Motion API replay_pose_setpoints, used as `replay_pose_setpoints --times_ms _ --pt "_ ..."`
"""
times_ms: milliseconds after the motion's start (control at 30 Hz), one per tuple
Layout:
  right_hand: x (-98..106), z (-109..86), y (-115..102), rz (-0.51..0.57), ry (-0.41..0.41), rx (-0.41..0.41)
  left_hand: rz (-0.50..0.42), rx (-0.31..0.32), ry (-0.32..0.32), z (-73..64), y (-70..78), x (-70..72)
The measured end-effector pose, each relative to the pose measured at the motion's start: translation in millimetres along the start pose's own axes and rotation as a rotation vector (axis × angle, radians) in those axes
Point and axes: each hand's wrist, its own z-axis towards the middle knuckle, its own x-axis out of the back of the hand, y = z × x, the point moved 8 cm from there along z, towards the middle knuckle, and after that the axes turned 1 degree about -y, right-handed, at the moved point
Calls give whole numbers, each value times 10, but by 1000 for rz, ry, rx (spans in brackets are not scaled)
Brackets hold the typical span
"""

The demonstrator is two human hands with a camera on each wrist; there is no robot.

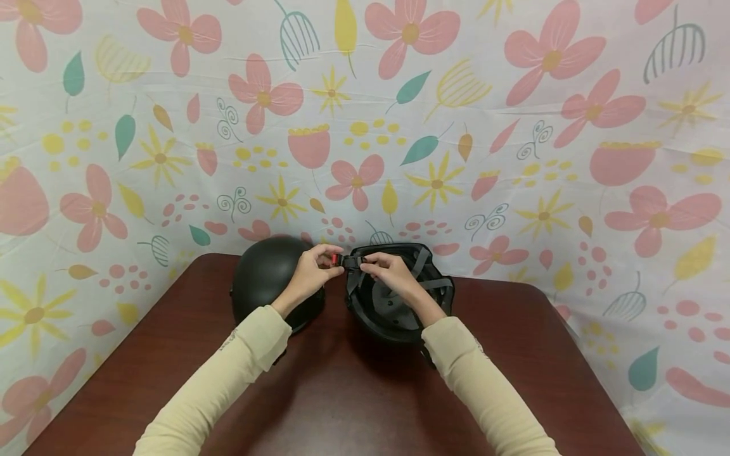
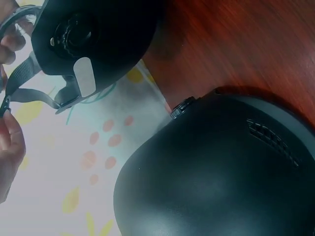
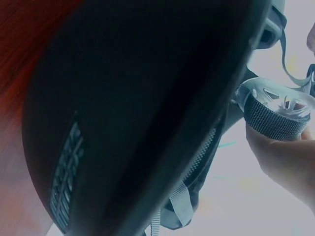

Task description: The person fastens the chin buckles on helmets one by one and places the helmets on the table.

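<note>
Both hands meet at a black strap buckle (image 1: 349, 261) over the near-left rim of an upturned black helmet (image 1: 393, 323). My left hand (image 1: 315, 271) pinches the buckle's left end, where a small red piece shows. From the other side, my right hand (image 1: 393, 273) pinches the strap at the buckle's right end. Grey webbing straps (image 2: 24, 73) run from the helmet to the fingers in the left wrist view. In the right wrist view, a padded strap piece (image 3: 278, 118) lies against my right hand (image 3: 285, 162).
A second black helmet (image 1: 265, 275), dome up, stands on the left, just behind my left wrist. Both helmets sit on a dark red-brown wooden table (image 1: 342, 392). A flower-patterned cloth (image 1: 365, 126) hangs directly behind the table's far edge.
</note>
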Motion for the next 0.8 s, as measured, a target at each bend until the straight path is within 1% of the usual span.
replay_pose_setpoints --times_ms 100,267,367,433,567,667,800 --pt "39 -19 -6 0 7 8 7 -19 9 4 20 -9" --pt "76 -27 5 15 21 -19 62 -64 19 -9 35 -35" --pt "87 -24 11 30 26 -37 92 -76 31 -15 21 -41" --pt "90 -21 11 45 26 -44 109 -69 39 -15 2 -43" --pt "68 -35 -15 52 8 -31 130 -17 55 -26 -39 -42" --pt "29 -36 -23 36 -5 -15 140 16 60 -44 -69 -45" --pt "8 -36 -6 -2 -6 -16 140 25 58 -57 -79 -57"
